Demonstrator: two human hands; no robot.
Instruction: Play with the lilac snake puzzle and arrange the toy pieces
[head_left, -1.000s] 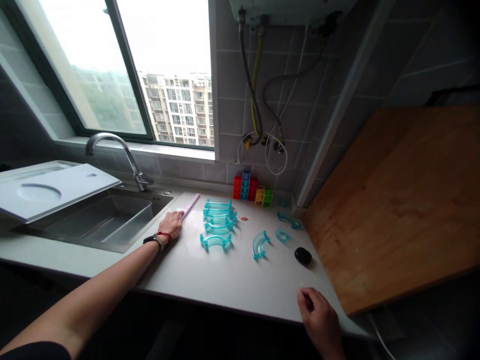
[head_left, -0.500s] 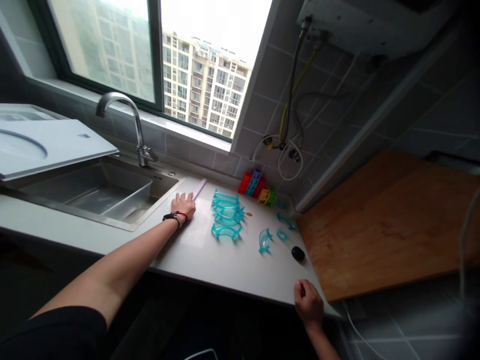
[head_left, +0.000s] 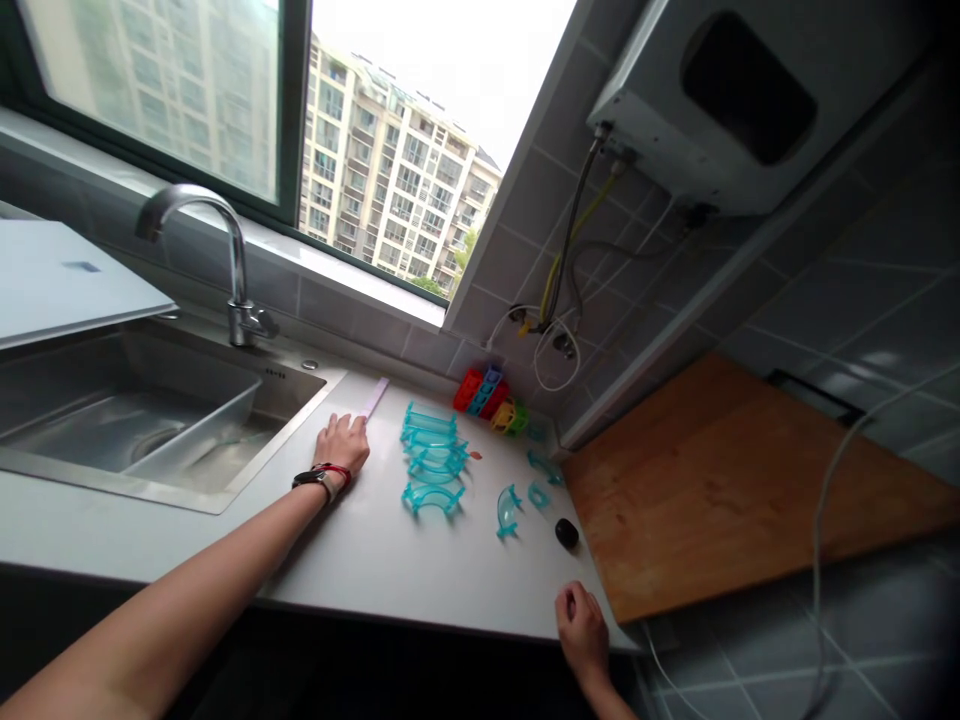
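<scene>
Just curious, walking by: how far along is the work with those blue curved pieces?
Looks done: several blue curved pieces lie lined up in a row, and coloured blocks stand at the wall. In hand: the left hand lies flat by a pink strip; the right hand is curled at the counter edge, near a black oval thing. Seemingly remaining: a few loose curved pieces lie scattered to the row's right.

One pink strip, one black oval
</scene>
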